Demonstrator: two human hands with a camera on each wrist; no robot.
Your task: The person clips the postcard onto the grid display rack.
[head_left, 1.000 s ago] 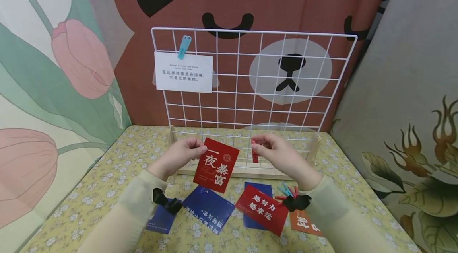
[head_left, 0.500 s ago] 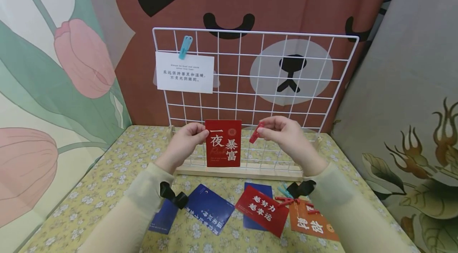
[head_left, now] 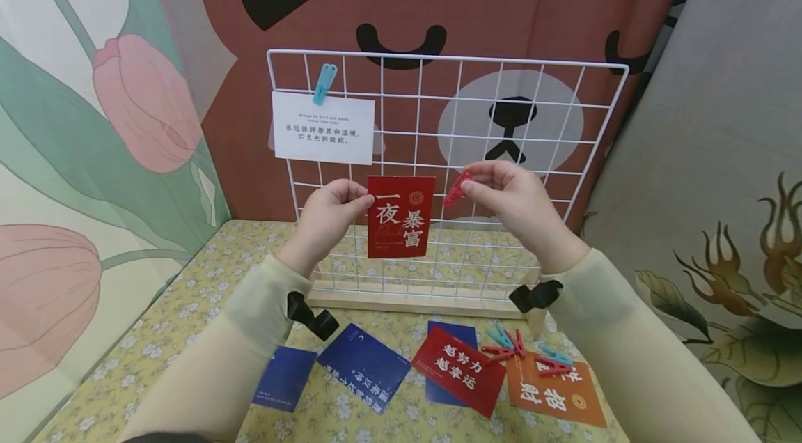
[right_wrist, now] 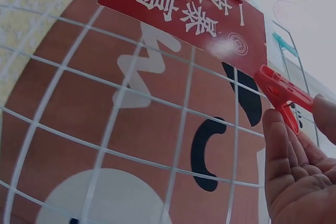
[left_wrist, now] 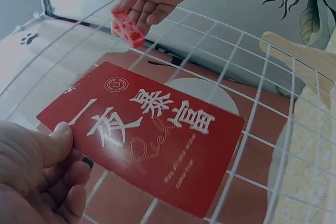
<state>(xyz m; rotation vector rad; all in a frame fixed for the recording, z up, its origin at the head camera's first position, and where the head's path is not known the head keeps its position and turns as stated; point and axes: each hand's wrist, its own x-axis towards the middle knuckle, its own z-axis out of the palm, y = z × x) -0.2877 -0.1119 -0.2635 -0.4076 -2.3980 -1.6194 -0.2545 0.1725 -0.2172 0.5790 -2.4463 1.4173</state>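
Note:
My left hand (head_left: 332, 216) pinches the left edge of a red card (head_left: 401, 216) with white characters, holding it upright before the white wire grid (head_left: 401, 92). In the left wrist view the thumb of the left hand (left_wrist: 39, 166) lies over the card's edge. To the right of the card, my right hand (head_left: 520, 210) pinches a red clothespin (head_left: 458, 188) between thumb and fingers. The right wrist view shows the clothespin (right_wrist: 283, 93) with its tip near a corner of the red card (right_wrist: 210, 17); whether they touch I cannot tell.
A blue clothespin (head_left: 324, 84) holds a white card (head_left: 323, 128) on the grid's upper left. Blue cards (head_left: 365, 366), another red card (head_left: 460, 371) and an orange card (head_left: 554, 391) lie on the flowered tablecloth (head_left: 213, 311). Several red and blue clothespins (head_left: 515, 343) lie at the right.
Both hands have risen toward the middle of the grid. The red card has gone from tilted to nearly upright, and the red clothespin has moved up, now slanted.

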